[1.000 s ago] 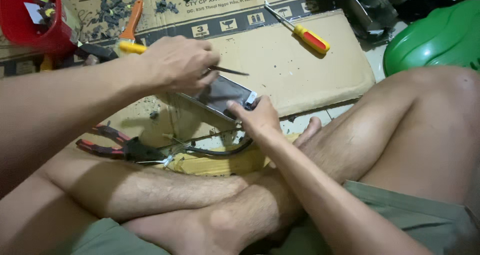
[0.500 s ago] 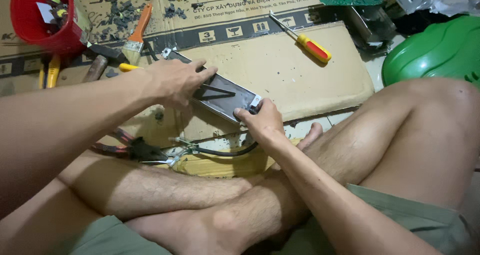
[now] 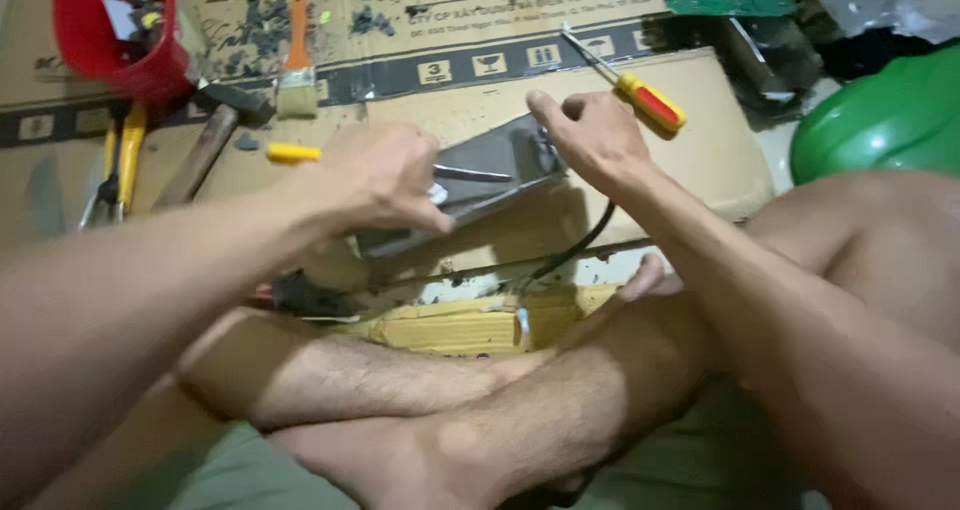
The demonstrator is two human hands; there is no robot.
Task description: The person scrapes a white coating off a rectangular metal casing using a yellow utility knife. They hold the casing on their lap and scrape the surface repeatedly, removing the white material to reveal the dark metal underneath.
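we see a grey metal box lifted at a tilt above the middle of the cardboard sheet, a black cable hanging from it toward the near edge. the left hand is closed around a yellow-handled screwdriver whose shaft lies over the box. the right hand grips the box's far end, fingers curled. beyond it lies a red-and-yellow screwdriver. near the far left corner we find a red bucket, a paintbrush and a hammer.
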